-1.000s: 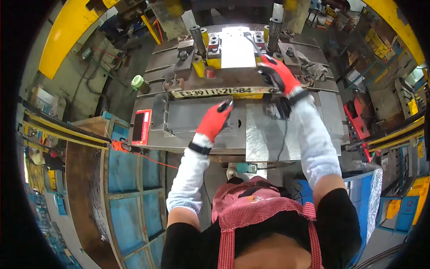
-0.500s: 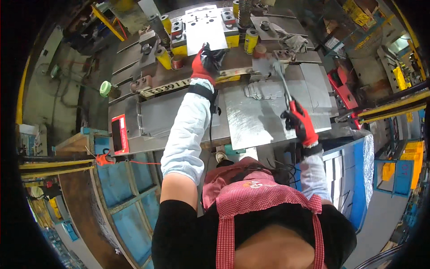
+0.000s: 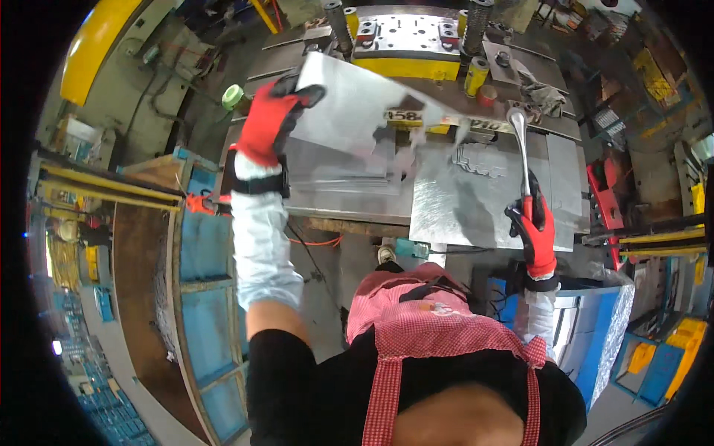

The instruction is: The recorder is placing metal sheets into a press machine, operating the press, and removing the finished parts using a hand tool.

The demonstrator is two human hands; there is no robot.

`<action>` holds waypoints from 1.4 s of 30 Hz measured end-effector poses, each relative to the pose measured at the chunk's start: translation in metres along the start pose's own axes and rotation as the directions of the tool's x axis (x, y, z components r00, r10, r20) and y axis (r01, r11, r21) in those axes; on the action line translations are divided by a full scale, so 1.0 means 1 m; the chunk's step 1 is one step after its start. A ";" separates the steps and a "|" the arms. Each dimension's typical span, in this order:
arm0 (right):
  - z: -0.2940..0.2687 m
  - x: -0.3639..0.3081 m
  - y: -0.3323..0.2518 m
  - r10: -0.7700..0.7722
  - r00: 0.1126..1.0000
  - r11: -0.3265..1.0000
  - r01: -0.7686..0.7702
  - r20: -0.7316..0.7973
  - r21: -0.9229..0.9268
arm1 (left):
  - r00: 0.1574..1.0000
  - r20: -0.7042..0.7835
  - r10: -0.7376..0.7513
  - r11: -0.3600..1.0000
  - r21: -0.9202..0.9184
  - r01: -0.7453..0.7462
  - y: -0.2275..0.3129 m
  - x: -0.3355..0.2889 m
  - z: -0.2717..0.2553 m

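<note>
My left hand point(image 3: 274, 123), in a red and black glove, pinches the left edge of a thin metal sheet point(image 3: 338, 100). The sheet hangs tilted above a stack of flat sheets point(image 3: 342, 182), its right part blurred by motion. At the right, my right hand point(image 3: 534, 230), gloved alike, is closed around the red handle of a long metal tool point(image 3: 523, 152) with a round head. The tool points away from me, over a large shiny sheet point(image 3: 454, 204) on the table. A thin cut-out outline piece point(image 3: 476, 160) lies on that sheet.
At the back stands a press die with a holed steel top plate point(image 3: 390, 33) and a yellow block point(image 3: 405, 68), between coil-spring posts point(image 3: 476, 26). A grey rag point(image 3: 547, 97) lies at its right. A blue bin point(image 3: 610, 327) stands low right; a blue-panelled frame point(image 3: 204, 320) is at left.
My left hand has drawn the sheet off the die toward the left and nearer me. The tool in my right hand has swung upright and away from the die. The whole view has shifted.
</note>
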State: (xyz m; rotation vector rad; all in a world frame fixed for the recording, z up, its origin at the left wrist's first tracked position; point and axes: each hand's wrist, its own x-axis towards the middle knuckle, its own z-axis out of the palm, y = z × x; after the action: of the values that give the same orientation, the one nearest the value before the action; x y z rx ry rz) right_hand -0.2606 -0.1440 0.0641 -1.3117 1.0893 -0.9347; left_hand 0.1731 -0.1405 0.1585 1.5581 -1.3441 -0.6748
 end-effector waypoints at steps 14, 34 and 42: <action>0.062 0.008 -0.029 -0.134 0.837 0.947 -0.049 0.530 0.317 | 0.704 0.430 0.565 0.770 0.032 -0.637 -0.017 0.049 0.023; 0.091 0.228 -0.032 -0.158 0.947 0.970 0.097 0.278 0.221 | 0.954 0.298 0.007 0.028 -0.954 0.298 -0.083 0.049 0.183; 0.006 0.039 0.045 0.085 0.996 0.979 -0.082 -0.008 0.185 | 0.952 0.194 -0.237 0.133 -0.964 0.230 -0.065 0.042 0.176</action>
State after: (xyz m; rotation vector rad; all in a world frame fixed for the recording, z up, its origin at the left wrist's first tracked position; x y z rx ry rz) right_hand -0.2482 -0.1775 0.0162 -1.1001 1.0357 -0.9605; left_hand 0.0602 -0.2354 0.0351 0.5839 -0.3024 -1.3912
